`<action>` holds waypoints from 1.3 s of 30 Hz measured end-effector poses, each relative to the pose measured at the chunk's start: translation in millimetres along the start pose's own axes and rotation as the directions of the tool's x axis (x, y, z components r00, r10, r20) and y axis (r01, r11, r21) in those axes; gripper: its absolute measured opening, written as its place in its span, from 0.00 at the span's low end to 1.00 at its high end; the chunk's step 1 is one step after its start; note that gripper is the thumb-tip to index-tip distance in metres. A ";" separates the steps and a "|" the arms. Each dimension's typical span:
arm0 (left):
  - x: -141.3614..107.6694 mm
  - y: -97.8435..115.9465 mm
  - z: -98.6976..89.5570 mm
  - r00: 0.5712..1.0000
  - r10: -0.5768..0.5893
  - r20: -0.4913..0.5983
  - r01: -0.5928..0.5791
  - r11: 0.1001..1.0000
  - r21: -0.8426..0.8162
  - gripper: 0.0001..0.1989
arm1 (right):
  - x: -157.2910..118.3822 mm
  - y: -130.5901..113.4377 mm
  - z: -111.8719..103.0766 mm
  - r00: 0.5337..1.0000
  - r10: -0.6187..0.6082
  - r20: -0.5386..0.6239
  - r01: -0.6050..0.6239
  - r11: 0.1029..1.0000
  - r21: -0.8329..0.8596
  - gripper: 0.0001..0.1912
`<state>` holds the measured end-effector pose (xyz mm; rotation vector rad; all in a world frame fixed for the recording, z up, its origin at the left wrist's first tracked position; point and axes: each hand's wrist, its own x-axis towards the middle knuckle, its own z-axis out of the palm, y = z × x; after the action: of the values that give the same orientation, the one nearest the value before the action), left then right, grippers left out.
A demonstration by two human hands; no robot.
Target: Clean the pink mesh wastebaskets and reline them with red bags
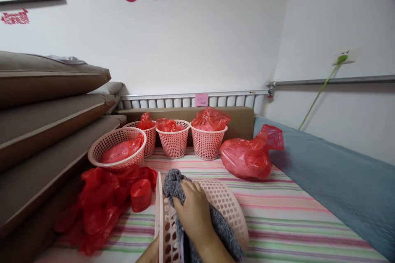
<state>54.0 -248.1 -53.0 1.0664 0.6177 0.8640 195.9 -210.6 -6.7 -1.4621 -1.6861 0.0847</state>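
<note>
A pink plastic basket (228, 197) lies on its side before me, its rim facing left. Pressed against its lattice wall is a speckled dark grey cloth (220, 226). My right hand (193, 207) grips that cloth from above, fingers bent over it, and a bunched end sticks out past the fingertips. Of my left hand (151, 251) only the wrist area shows at the lower edge. It reaches behind the basket's rim, and its fingers are hidden.
Several upright pink baskets (207, 144) hold red plastic bags. A filled red bag (247, 157) sits at right. Loose red plastic (98, 201) and a red roll (141, 195) lie left. Stacked cushions (55, 119) rise at left; a blue-covered surface (324, 172) borders the right.
</note>
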 end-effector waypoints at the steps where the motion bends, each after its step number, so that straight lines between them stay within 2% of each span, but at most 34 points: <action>1: 4.4 2.5 0.4 1.000 0.013 0.000 -0.013 1.000 -0.018 0.27 | -7.8 0.5 -0.1 1.000 -0.008 -0.013 0.008 1.000 0.010 0.13; 5: 20.4 4.6 1.2 0.998 0.040 -0.044 -0.044 0.994 -0.095 0.30 | -35.9 9.2 -1.9 0.994 -0.076 -0.081 0.073 0.997 -0.031 0.19; 8: 20.9 -5.4 -1.3 0.997 0.037 -0.068 -0.043 0.994 -0.100 0.34 | -48.3 17.9 -5.4 0.977 -0.187 -0.103 0.178 0.979 -0.095 0.21; 10: 17.9 -14.6 -4.5 0.997 0.043 -0.069 -0.049 0.995 -0.090 0.34 | -49.7 18.6 -8.6 0.970 -0.217 -0.106 0.207 0.973 -0.100 0.22; 13: 19.6 -25.7 -9.2 0.998 0.049 -0.049 -0.052 0.996 -0.076 0.32 | -38.8 11.4 -13.5 0.981 -0.153 -0.120 0.148 0.988 -0.053 0.21; 16: 33.7 -34.7 -13.6 1.000 0.008 -0.019 -0.010 0.998 -0.062 0.33 | -17.5 5.4 -13.8 0.990 -0.097 -0.098 0.095 0.995 -0.024 0.19; 19: 46.9 -48.4 -20.9 0.997 -0.074 -0.008 0.073 0.995 -0.065 0.31 | 0.7 7.6 -5.2 0.996 -0.071 -0.061 0.070 0.997 -0.020 0.16; 22: 43.4 -59.4 -28.2 0.997 -0.079 0.015 0.079 0.995 -0.066 0.31 | 5.9 12.3 6.8 0.998 -0.054 -0.043 0.053 0.998 -0.018 0.15; 24: 33.9 -55.3 -27.2 0.999 -0.026 0.041 0.029 0.997 -0.072 0.32 | 2.8 13.3 11.8 0.997 -0.054 -0.051 0.053 0.998 -0.019 0.15; 27: 22.5 -26.9 -12.1 0.997 0.068 0.023 -0.066 0.993 -0.102 0.35 | -6.9 13.6 13.7 0.996 -0.067 -0.062 0.065 0.998 -0.025 0.16; 30: 22.2 8.7 10.4 0.969 0.203 -0.138 -0.218 0.971 -0.101 0.27 | -20.9 18.0 13.4 0.993 -0.091 -0.078 0.087 0.995 -0.052 0.18; 32: 24.5 20.5 21.0 0.965 0.199 -0.172 -0.220 0.969 -0.113 0.28 | -32.0 23.2 13.4 0.989 -0.111 -0.100 0.103 0.991 -0.087 0.19; 34: 25.3 18.7 24.6 0.974 0.163 -0.154 -0.186 0.972 -0.146 0.28 | -42.2 27.6 12.6 0.984 -0.137 -0.115 0.125 0.986 -0.109 0.20; 36: 24.0 8.3 22.2 0.982 0.139 -0.127 -0.161 0.970 -0.180 0.29 | -48.0 28.6 10.3 0.983 -0.138 -0.120 0.126 0.987 -0.100 0.21; 39: 20.4 -7.5 14.6 0.983 0.150 -0.109 -0.170 0.966 -0.196 0.32 | -42.8 24.0 3.9 0.992 -0.085 -0.097 0.079 0.995 -0.067 0.20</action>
<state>78.7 -239.7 -55.1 0.9013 0.5124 1.0998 208.6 -236.9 -46.3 -1.4173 -1.6781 -0.0854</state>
